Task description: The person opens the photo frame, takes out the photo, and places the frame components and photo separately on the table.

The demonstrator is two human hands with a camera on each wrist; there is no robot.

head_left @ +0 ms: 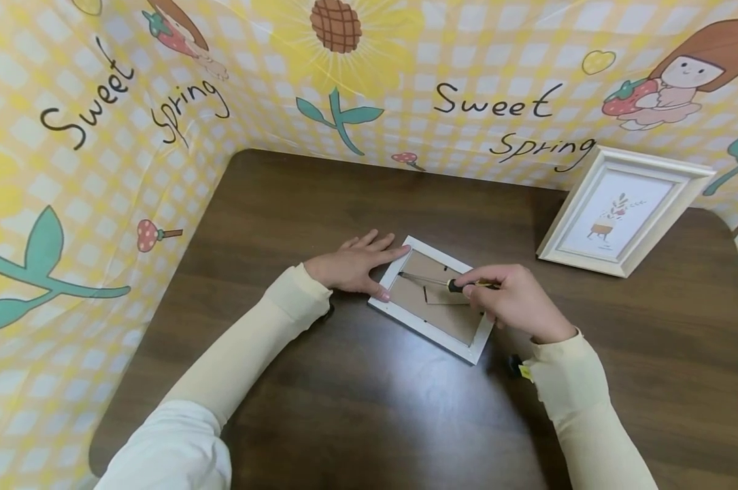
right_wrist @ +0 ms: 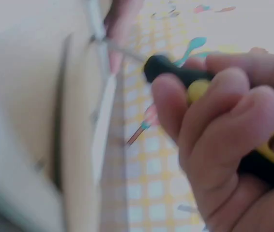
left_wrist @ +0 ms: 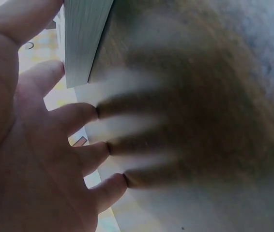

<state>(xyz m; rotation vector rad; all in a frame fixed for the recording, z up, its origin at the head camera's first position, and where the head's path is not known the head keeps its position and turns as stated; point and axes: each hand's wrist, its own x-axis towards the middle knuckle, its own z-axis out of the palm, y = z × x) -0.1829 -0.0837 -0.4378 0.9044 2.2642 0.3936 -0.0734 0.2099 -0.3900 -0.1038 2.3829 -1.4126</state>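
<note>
A white picture frame (head_left: pixel 430 337) lies face down on the table, its brown backing board (head_left: pixel 445 320) and small dark tabs showing. My left hand (head_left: pixel 358 264) rests at its left end, thumb and index finger on the frame's edge, the other fingertips on the tabletop. In the left wrist view those fingers (left_wrist: pixel 110 193) are spread and fairly straight. My right hand (head_left: pixel 515 299) grips the black and yellow handle of a screwdriver (right_wrist: pixel 173 70). The screwdriver's tip meets a tab near the frame's left inner edge.
A second, larger cream picture frame (head_left: pixel 555 262) with a plant print stands upright at the back right of the brown table (head_left: pixel 344 422). A yellow checked cloth (head_left: pixel 271 41) with printed flowers hangs along the back and left sides.
</note>
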